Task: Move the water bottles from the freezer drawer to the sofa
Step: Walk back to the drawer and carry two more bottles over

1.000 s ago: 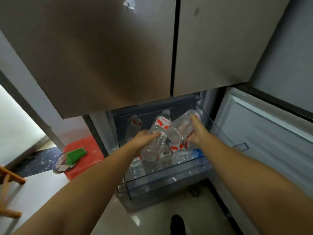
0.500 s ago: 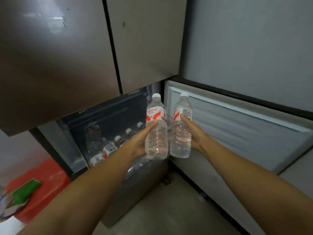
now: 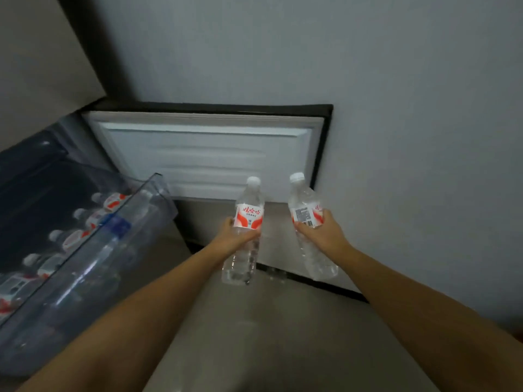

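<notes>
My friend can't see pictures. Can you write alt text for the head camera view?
Two hands each hold an upright water bottle: left hand, left bottle; right hand, right bottle. At left, the open freezer drawer holds more bottles.

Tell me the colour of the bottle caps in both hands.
White, both caps; head view.

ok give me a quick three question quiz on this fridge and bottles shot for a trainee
1. True or false: the left hand grips a water bottle by its label band.
2. The bottle in the right hand shows which side to the camera? A) barcode B) bare plastic C) a blue label
3. Fill in: more bottles lie in the open ____ at the left.

Key
1. True
2. A: the right bottle shows its barcode.
3. freezer drawer
</notes>
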Demonstrator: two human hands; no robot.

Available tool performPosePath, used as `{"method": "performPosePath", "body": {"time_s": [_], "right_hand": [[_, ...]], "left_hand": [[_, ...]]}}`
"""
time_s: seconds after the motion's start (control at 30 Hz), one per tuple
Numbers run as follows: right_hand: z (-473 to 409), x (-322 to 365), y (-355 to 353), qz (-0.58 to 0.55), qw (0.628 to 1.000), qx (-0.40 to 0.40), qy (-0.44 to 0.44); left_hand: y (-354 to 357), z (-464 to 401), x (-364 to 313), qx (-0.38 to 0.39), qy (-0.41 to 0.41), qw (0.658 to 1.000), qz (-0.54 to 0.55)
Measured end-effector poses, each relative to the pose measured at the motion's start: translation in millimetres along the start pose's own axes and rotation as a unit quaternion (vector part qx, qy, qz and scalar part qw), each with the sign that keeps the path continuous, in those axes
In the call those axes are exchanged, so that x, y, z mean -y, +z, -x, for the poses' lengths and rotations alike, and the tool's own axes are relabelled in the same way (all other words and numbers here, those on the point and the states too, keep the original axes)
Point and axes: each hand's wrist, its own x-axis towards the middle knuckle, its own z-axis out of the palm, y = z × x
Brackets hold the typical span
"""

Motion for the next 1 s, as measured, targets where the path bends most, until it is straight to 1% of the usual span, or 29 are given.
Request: {"method": "performPosePath", "body": {"time_s": [0.07,0.17,0.3,0.43,0.6,0.67,0.8,0.9,1.0], "right_hand": [[9,-39,-43,0.034,0.999,-0.032,0.027],[28,-87,-94,0.052,0.995,-0.056,0.059],[62,-145,-159,0.091,0.984,-0.121,0.096],[108,-191,-217,0.079,0.964,-0.2,0.153],[156,-229,-264,0.056,0.931,-0.277,0.231],[173,-242,-280,0.049,0.915,-0.308,0.254],[202,-261,-305,0.009,0.879,-0.373,0.298],[218,-271,-324,-0.015,0.846,-0.424,0.324],[230,-280,-340,-0.048,0.821,-0.467,0.325]], "left_hand": [[46,-6,6,0.016,0.0,0.999,-0.035],[106,-14,15,0.013,0.013,0.998,-0.052],[193,-23,19,0.023,0.041,0.991,-0.127],[275,-27,15,0.092,0.064,0.977,-0.182],[353,-29,7,0.167,0.102,0.953,-0.233],[384,-28,4,0.202,0.124,0.939,-0.249],[448,-24,-2,0.285,0.159,0.901,-0.287],[499,-25,-9,0.353,0.179,0.864,-0.311],[540,-28,-18,0.412,0.203,0.824,-0.331]]}}
